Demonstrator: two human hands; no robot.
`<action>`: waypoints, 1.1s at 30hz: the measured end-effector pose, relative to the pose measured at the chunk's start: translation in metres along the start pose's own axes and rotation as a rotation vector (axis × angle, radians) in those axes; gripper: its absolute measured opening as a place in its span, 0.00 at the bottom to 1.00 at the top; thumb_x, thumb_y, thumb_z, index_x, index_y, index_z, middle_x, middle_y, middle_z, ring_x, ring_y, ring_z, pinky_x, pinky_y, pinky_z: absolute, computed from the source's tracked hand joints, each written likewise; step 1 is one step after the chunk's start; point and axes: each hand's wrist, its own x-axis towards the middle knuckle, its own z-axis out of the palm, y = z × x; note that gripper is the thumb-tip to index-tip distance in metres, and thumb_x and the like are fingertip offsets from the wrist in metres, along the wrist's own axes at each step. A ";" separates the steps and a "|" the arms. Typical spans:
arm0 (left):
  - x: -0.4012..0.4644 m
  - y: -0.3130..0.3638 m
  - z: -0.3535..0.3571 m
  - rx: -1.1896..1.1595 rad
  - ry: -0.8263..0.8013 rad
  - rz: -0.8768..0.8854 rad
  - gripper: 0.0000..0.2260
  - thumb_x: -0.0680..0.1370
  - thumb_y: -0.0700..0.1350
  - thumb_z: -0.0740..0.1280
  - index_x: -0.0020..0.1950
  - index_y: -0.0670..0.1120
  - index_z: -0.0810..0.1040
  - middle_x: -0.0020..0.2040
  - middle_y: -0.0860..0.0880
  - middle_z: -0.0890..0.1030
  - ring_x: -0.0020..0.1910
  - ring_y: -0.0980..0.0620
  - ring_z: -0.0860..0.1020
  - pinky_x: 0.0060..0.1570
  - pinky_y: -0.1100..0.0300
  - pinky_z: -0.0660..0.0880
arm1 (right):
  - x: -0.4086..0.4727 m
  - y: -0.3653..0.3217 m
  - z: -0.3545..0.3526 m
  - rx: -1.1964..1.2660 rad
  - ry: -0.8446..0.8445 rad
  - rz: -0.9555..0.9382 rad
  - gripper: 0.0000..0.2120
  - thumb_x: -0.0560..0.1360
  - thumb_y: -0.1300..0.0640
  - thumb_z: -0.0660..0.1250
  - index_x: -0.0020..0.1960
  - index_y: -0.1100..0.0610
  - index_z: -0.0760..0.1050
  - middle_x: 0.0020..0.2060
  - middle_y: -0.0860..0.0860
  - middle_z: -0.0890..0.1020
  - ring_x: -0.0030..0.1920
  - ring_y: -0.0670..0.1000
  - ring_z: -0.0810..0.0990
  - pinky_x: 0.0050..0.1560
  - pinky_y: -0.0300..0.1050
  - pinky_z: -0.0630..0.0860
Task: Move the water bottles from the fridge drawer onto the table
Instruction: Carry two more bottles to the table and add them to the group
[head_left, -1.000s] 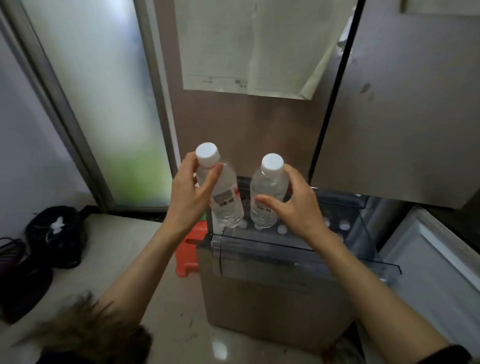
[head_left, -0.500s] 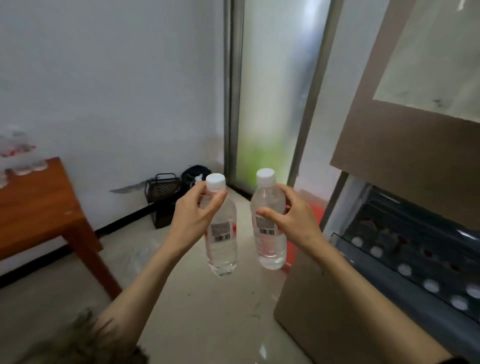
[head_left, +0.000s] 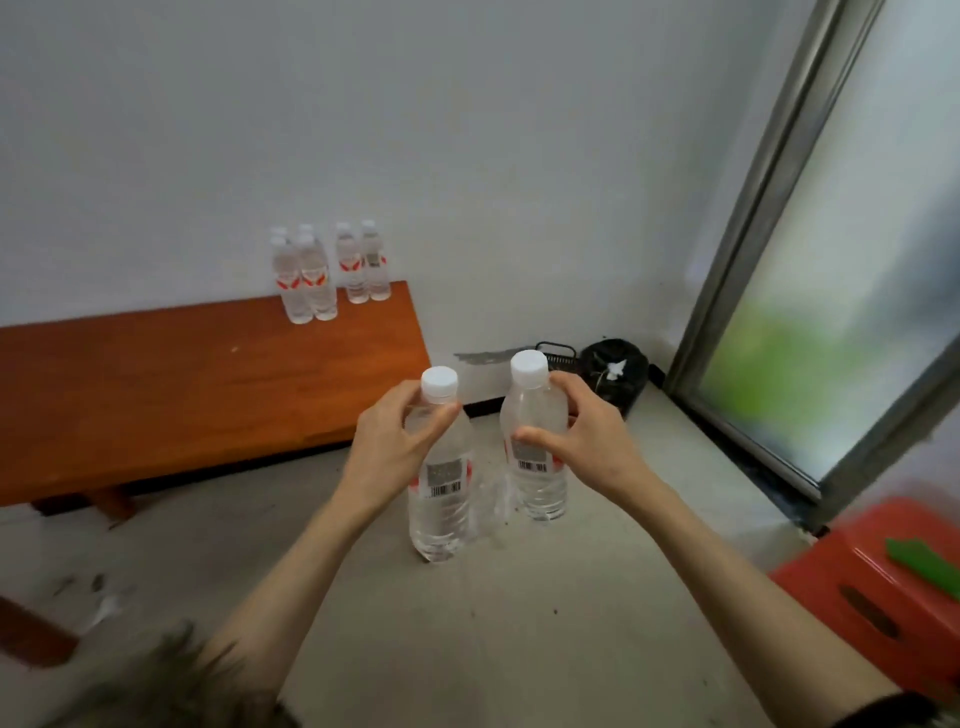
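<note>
White wall (head_left: 467, 130); frosted window (head_left: 841, 312)

Two clear plastic water bottles with white caps are hanging upright in mid-air above the floor: left one (head_left: 440, 483) sitting lower, right one (head_left: 537, 447) higher, close but apart, barcode labels facing the camera. Both capped and full. Six more clear bottles (head_left: 328, 267) are standing upright, clustered at the brown wooden desk (head_left: 171, 384)'s far right corner by the wall.
</note>
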 end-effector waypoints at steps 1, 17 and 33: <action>0.011 -0.015 -0.011 0.019 0.002 -0.020 0.12 0.74 0.52 0.67 0.50 0.44 0.77 0.47 0.48 0.80 0.46 0.52 0.77 0.47 0.56 0.75 | 0.016 -0.005 0.014 0.015 -0.023 0.001 0.32 0.65 0.50 0.75 0.65 0.54 0.68 0.52 0.46 0.75 0.54 0.47 0.75 0.57 0.44 0.74; 0.223 -0.169 -0.047 -0.013 0.034 -0.248 0.10 0.76 0.52 0.64 0.54 0.51 0.71 0.51 0.56 0.75 0.49 0.59 0.75 0.41 0.71 0.68 | 0.285 0.005 0.146 -0.050 -0.247 -0.001 0.32 0.67 0.46 0.74 0.66 0.54 0.65 0.61 0.50 0.75 0.59 0.50 0.75 0.59 0.48 0.73; 0.443 -0.289 -0.038 0.006 0.022 -0.381 0.21 0.77 0.46 0.64 0.69 0.47 0.66 0.68 0.48 0.71 0.67 0.50 0.69 0.58 0.60 0.64 | 0.535 0.036 0.244 0.008 -0.431 0.104 0.34 0.68 0.55 0.73 0.68 0.54 0.60 0.64 0.54 0.72 0.62 0.56 0.74 0.59 0.52 0.74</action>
